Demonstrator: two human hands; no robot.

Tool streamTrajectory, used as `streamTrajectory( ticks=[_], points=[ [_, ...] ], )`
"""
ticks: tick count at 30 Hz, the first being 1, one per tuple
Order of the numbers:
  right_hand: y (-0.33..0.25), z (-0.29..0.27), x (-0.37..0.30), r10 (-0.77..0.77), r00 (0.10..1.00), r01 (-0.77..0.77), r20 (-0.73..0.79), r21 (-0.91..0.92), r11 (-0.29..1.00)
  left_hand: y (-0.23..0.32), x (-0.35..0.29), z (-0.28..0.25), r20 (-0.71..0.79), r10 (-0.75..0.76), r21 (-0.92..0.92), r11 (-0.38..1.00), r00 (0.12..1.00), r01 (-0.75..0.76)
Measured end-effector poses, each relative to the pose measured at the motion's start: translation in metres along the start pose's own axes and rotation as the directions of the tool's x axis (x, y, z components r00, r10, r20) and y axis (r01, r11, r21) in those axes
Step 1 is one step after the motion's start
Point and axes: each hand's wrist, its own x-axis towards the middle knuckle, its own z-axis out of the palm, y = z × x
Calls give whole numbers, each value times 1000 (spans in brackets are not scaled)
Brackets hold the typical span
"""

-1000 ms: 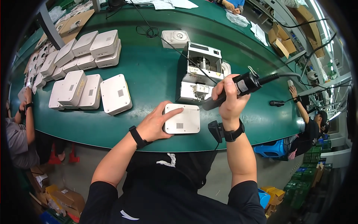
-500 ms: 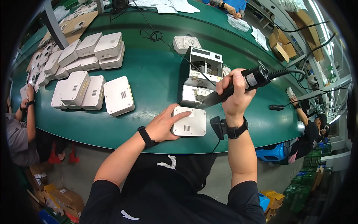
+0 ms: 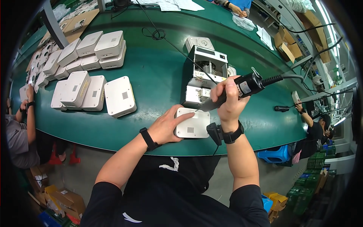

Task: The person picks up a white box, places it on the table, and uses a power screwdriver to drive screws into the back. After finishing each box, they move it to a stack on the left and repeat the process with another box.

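Observation:
On the table's near edge lies a white plastic housing [image 3: 196,128] with a vent grid and corner screw holes facing up. My left hand [image 3: 164,126] grips its left side, thumb across the top face. In my right hand [image 3: 231,104] is a black corded electric screwdriver [image 3: 250,84], fingers wrapped round its body. It slants down to the left, its tip at the housing's upper edge near my left thumb; whether it touches cannot be made out. Just beyond the housing stands a black and white screw feeder [image 3: 211,55].
Several similar white housings [image 3: 120,96] are stacked at the left on the green table [image 3: 155,79]. Another white unit [image 3: 200,42] sits behind the feeder. The screwdriver's cable [image 3: 287,75] runs right. Co-workers sit at left and right; another person's hands [image 3: 238,10] show at the back.
My right hand has brought the screwdriver left and slightly down, its tip now over the housing's upper edge. My left hand and the housing have stayed nearly still. The white unit behind the feeder has shifted right.

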Motion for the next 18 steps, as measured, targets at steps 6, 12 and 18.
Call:
streamTrajectory(
  ticks=[6,12,18],
  points=[
    [0,3,-3,-22,998,24,59,-45,999,-1,-1,-2,1,0,9,1000,1000,0],
    [-24,-3,9,-45,999,45,6,-53,998,-2,3,6,7,31,31,999,1000,-31],
    [-23,-2,26,-73,995,72,-69,-17,997,5,15,12,57,20,18,1000,998,-21]
  ],
)
